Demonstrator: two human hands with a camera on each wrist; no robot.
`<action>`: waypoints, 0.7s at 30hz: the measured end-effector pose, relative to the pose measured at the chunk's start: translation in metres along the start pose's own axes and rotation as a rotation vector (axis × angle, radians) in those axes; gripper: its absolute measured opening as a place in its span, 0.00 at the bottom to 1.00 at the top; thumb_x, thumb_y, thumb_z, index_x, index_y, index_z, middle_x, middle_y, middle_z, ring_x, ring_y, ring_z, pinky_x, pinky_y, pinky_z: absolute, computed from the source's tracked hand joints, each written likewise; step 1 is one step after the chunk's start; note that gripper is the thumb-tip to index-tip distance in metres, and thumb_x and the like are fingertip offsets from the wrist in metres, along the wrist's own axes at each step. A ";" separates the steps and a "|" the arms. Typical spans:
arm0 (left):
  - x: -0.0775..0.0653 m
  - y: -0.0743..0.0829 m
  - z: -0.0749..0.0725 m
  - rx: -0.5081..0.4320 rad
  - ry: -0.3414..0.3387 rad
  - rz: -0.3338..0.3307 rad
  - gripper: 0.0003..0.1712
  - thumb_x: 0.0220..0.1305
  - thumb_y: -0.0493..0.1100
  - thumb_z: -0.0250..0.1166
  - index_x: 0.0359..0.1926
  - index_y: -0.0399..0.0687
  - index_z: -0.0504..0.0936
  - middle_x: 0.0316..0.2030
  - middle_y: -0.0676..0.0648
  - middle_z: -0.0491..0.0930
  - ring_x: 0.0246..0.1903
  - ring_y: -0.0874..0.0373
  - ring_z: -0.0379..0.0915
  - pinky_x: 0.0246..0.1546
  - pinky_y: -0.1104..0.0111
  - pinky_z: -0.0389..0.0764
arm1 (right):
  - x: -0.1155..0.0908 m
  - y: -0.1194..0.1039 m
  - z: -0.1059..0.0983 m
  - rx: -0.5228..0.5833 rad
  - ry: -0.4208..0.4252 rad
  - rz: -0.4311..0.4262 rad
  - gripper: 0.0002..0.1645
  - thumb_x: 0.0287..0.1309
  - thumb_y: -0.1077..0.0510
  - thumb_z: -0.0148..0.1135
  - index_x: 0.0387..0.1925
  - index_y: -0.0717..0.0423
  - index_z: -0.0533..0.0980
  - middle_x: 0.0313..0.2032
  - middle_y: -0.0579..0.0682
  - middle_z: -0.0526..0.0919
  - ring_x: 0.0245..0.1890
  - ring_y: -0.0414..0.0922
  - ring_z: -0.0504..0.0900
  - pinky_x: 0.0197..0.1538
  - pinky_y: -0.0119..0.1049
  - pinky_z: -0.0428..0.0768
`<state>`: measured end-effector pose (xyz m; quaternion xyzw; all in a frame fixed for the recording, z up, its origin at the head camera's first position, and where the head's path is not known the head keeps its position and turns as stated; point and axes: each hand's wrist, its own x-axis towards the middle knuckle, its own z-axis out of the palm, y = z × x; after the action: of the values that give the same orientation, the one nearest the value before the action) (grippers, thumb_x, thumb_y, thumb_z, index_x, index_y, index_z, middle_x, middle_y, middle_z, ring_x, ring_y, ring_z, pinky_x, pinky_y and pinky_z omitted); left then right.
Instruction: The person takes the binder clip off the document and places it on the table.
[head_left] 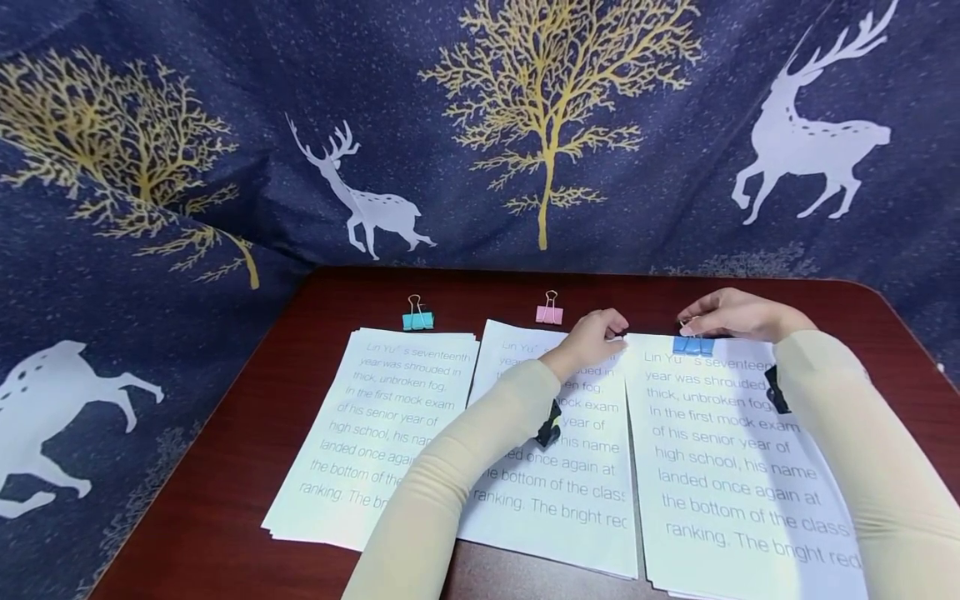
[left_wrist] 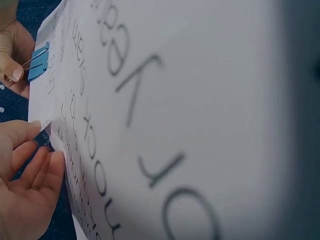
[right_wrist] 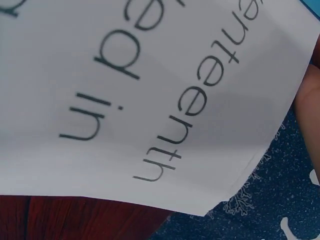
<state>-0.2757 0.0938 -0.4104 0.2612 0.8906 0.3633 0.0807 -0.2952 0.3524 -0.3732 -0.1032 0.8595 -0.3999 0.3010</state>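
A blue binder clip (head_left: 693,346) sits on the top edge of the right paper stack (head_left: 723,483), its wire handles standing up. My right hand (head_left: 750,317) pinches those handles between thumb and fingers; the left wrist view shows the thumb on the wire beside the clip (left_wrist: 38,62). At the same stack's upper left corner, my left hand (head_left: 588,340) holds the paper edge, its thumb at the corner and its other fingers (left_wrist: 37,172) loosely bent. The right wrist view has the stack's printed upper right corner (right_wrist: 220,140); the right hand is mostly cut off there.
A middle paper stack (head_left: 555,500) lies under my left forearm, and a left paper stack (head_left: 352,433) beside it. Behind them stand a teal binder clip (head_left: 417,321) and a pink binder clip (head_left: 550,315). A patterned blue curtain (head_left: 480,217) hangs at the table's (head_left: 225,483) back edge.
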 end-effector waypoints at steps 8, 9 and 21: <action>0.005 0.000 0.002 -0.050 -0.021 -0.003 0.10 0.66 0.39 0.60 0.46 0.42 0.81 0.44 0.46 0.83 0.44 0.61 0.76 0.46 0.82 0.70 | -0.003 -0.002 0.003 0.023 0.024 0.033 0.39 0.61 0.50 0.61 0.63 0.73 0.62 0.52 0.59 0.79 0.44 0.42 0.79 0.49 0.33 0.76; 0.006 0.000 0.002 -0.050 -0.019 -0.003 0.10 0.66 0.39 0.60 0.46 0.42 0.82 0.43 0.46 0.83 0.44 0.61 0.76 0.46 0.82 0.70 | -0.004 -0.002 0.003 0.032 0.023 0.032 0.39 0.61 0.50 0.61 0.63 0.73 0.62 0.53 0.59 0.78 0.43 0.42 0.79 0.49 0.32 0.76; 0.010 0.004 0.006 -0.038 -0.050 -0.013 0.09 0.68 0.41 0.59 0.44 0.43 0.82 0.42 0.47 0.82 0.39 0.61 0.71 0.45 0.79 0.70 | -0.007 -0.002 -0.004 0.089 0.018 0.032 0.38 0.61 0.53 0.60 0.63 0.75 0.61 0.48 0.53 0.81 0.41 0.42 0.80 0.46 0.31 0.78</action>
<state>-0.2807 0.1052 -0.4114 0.2626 0.8831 0.3729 0.1101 -0.2920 0.3568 -0.3670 -0.0723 0.8451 -0.4337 0.3041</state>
